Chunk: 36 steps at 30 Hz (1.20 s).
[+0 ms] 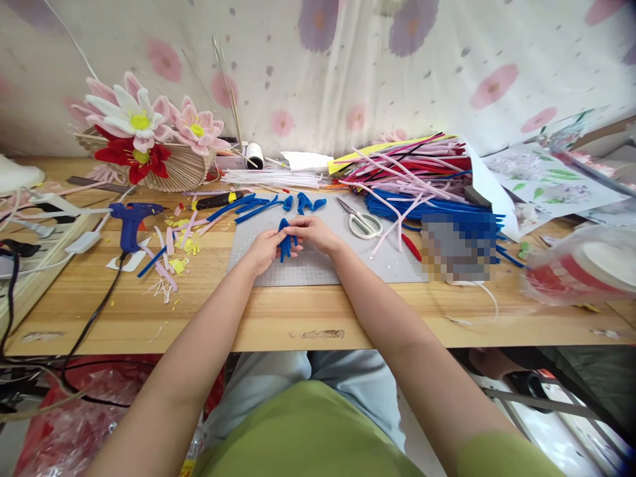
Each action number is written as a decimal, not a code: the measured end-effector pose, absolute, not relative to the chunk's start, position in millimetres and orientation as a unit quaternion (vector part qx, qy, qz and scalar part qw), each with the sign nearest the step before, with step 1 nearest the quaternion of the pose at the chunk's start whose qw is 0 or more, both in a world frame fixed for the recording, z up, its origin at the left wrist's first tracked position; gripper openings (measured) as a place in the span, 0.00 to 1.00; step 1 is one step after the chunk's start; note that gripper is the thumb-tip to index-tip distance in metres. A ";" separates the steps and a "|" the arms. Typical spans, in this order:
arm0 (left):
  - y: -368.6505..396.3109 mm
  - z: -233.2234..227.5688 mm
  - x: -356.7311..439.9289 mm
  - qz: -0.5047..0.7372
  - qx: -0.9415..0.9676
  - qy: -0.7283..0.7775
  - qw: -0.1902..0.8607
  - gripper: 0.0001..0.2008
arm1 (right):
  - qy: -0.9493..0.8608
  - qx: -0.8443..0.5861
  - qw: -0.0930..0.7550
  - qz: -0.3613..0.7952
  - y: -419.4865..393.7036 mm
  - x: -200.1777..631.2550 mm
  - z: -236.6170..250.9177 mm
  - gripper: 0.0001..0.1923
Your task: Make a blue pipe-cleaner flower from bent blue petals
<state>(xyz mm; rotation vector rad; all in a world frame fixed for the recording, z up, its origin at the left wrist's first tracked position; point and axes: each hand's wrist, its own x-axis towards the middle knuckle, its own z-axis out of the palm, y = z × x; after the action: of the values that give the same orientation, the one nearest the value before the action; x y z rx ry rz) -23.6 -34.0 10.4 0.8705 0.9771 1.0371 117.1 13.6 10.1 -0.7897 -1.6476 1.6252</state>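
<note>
A bent blue fuzzy pipe-cleaner piece [285, 244] is pinched from both sides, left hand [264, 250] & right hand [314, 233] both closed on it, just above the grey cutting mat [318, 265]. Best kept gripped near the fold w/ fingertips so the loop shape is held. Counted: approx. 3 shaped blue pieces [304, 201] behind, 1 pair of white-handled scissors [362, 220], 1 blue glue gun [133, 222].

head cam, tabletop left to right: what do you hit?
Flower arrangement → blue glue gun → left hand → blue pipe-cleaner piece, held by both hands → right hand → scissors → pile of coloured pipe cleaners.
</note>
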 end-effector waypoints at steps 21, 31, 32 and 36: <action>-35.8 7.6 -20.4 0.417 0.394 0.451 0.684 0.04 | -0.591 -0.350 0.343 0.640 12.4 118.0 12.2 0.17; -30.7 -3.2 -23.2 0.430 0.463 0.555 0.542 0.15 | -0.576 -0.432 0.430 0.544 23.5 116.4 2.8 0.17; -30.6 -4.0 -24.4 0.426 0.488 0.559 0.517 0.15 | -0.576 -0.435 0.429 0.543 24.3 116.9 1.7 0.17; -32.2 -3.0 -29.8 0.418 0.586 0.568 0.399 0.13 | -0.575 -0.439 0.419 0.548 25.3 117.2 -0.7 0.18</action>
<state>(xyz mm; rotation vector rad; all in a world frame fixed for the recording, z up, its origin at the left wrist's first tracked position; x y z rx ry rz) -29.8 -32.2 -3.0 1.4818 1.4386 1.0579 117.2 25.3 -0.7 -1.1013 -1.4413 1.3747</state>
